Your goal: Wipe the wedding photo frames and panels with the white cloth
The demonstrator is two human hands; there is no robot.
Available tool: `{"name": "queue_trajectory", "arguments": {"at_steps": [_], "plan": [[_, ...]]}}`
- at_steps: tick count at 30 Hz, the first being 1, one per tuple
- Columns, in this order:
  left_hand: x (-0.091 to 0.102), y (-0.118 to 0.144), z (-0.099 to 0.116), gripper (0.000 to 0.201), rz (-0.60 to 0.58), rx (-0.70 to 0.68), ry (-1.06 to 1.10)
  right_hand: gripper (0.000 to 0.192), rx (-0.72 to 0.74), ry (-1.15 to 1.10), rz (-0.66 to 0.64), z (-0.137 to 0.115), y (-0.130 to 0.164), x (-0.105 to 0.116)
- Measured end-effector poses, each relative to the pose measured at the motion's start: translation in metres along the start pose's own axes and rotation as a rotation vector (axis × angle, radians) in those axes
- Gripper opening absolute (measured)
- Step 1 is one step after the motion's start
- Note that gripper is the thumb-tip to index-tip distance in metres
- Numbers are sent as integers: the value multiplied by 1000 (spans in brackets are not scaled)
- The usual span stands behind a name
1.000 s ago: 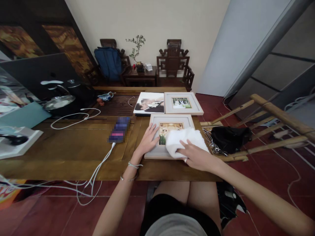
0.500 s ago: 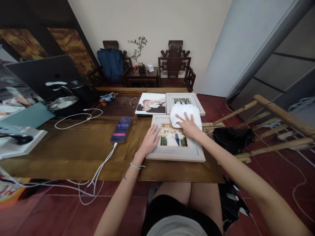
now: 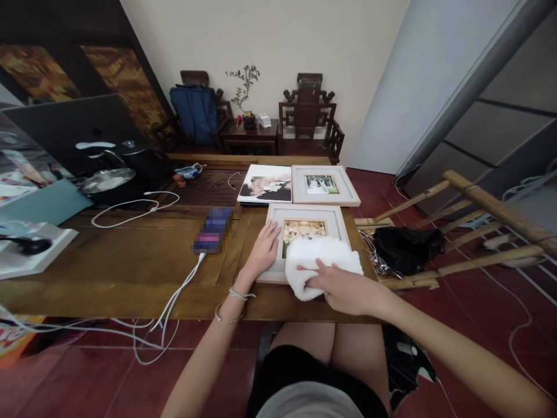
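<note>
Near frame [image 3: 304, 217]: lies flat at the table's [image 3: 130, 255] front right edge, just in front of a second frame [image 3: 324, 184] and a print [image 3: 265, 183]. Its lower right half is hidden under the cloth [image 3: 319, 258] and the right hand [image 3: 348, 290]; only the top strip of its photo shows.

Right hand: lies palm down on the white cloth, fingers [image 3: 311, 270] stretched over it and pressing it onto the near frame. The thumb and palm side are out of sight, so whether it grips the cloth cannot be told.

Left hand [image 3: 263, 252]: flat and spread on the near frame's left border, fingertips touching the mat; bracelets circle the wrist.

Phone [image 3: 212, 229]: blurred out, left of the near frame, with a white cable [image 3: 174, 302] running off the table edge.

Pan [image 3: 104, 181]: far left, partly cut off by dark clutter. Black bag [image 3: 407, 247]: right of the table, on bamboo poles [image 3: 478, 232].
</note>
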State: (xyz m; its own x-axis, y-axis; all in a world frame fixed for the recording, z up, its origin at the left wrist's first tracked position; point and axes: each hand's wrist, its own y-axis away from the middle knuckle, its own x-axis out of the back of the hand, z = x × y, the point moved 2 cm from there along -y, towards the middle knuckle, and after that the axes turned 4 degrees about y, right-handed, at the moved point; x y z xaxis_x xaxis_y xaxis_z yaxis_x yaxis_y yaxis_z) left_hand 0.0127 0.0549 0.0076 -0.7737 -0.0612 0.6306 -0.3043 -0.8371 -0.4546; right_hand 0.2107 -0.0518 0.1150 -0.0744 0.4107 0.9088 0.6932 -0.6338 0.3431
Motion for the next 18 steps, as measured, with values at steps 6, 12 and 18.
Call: {"name": "queue_trajectory", "arguments": {"at_steps": [6,12,18], "plan": [[-1,1,-4,40,16,-16,31,65,-205,210,292,59,-58,-8],[-1,0,-4,43,19,9,58,59,-279,338,392,108,-93,11],[-3,-1,-2,42,74,-5,69,61,-242,268,180,43,-45,-8]]}}
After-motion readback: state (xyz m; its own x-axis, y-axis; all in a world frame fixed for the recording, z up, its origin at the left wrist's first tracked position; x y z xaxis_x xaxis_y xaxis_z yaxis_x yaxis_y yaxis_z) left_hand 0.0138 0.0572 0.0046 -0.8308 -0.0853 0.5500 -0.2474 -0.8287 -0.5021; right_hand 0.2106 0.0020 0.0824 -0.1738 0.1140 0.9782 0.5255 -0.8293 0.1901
